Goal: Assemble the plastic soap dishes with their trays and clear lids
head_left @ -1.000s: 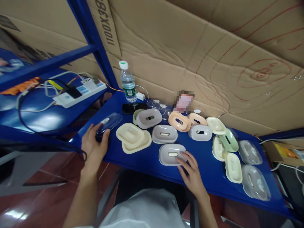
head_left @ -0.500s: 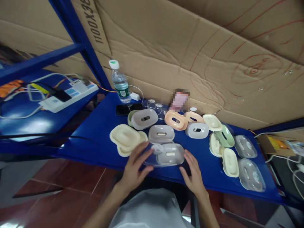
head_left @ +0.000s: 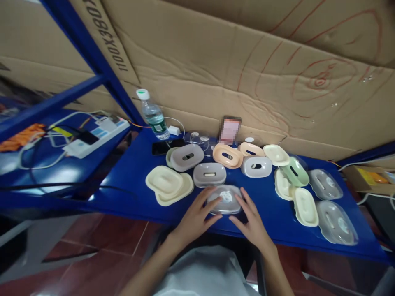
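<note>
A clear plastic lid (head_left: 226, 197) with a round white sticker sits over a grey soap dish in front of me; the dish shows only dimly through it. My left hand (head_left: 200, 216) grips the lid's left end, fingers along its top and back, thumb at the front. At the right end, my right hand (head_left: 251, 220) curves round the lid with fingers behind and thumb in front. Just beyond stands an uncovered grey soap dish (head_left: 200, 181) with a slotted insert. Two cream oval trays (head_left: 163, 181) overlap to the left of my hands.
At the back stand a grey dish (head_left: 197, 154), a peach dish (head_left: 219, 156), a water bottle (head_left: 157, 121) and a phone (head_left: 159, 148). Cream trays (head_left: 306, 207), a green dish (head_left: 298, 172) and clear-covered dishes (head_left: 335, 224) lie right. A cardboard wall (head_left: 197, 74) rises behind.
The clear lid has moved right, from partly beside the grey dish to over it. My left hand has moved right with it; my right hand stays at the right end.
</note>
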{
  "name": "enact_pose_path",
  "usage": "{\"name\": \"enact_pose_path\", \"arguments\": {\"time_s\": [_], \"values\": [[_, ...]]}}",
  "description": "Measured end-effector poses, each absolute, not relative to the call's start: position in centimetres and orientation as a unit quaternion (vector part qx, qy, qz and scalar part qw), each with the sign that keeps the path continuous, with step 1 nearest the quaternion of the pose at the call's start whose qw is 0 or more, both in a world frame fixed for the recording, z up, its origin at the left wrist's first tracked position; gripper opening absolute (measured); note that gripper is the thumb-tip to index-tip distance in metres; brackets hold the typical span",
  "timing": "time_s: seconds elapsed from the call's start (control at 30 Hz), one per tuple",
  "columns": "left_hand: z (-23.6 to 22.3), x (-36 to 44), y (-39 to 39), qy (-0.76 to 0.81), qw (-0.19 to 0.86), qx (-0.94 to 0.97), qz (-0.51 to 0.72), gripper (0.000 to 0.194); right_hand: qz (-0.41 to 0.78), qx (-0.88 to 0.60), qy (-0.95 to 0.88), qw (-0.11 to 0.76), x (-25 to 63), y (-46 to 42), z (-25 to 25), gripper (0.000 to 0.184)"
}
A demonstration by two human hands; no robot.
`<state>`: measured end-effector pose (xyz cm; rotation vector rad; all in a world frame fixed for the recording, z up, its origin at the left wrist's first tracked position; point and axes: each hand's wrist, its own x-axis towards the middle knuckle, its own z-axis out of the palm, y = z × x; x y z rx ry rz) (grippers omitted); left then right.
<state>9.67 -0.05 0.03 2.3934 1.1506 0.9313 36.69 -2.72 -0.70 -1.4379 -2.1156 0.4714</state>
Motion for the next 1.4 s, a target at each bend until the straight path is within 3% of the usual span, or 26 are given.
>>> {"name": "enact_pose_path", "arguments": {"time_s": [0.33,0.53,1.4], "values": [[0.4,9.2,-0.2,0.419,0.203,0.83,0.306,0.057,0.155,-0.504,-0.81,0.258,37.5,-2.3,-0.5,0.064],[-0.1,8.1,-0.7,0.385,0.198,0.854,0.289,0.078,0.135,-0.504,-0.813,0.258,37.3,-3.5,-0.9,0.066],[-2.1,7.2,-2.2,0.354,0.073,0.861,0.359,0.054,0.047,-0.496,-0.829,0.253,36.1,-5.1,-1.5,0.068]]}}
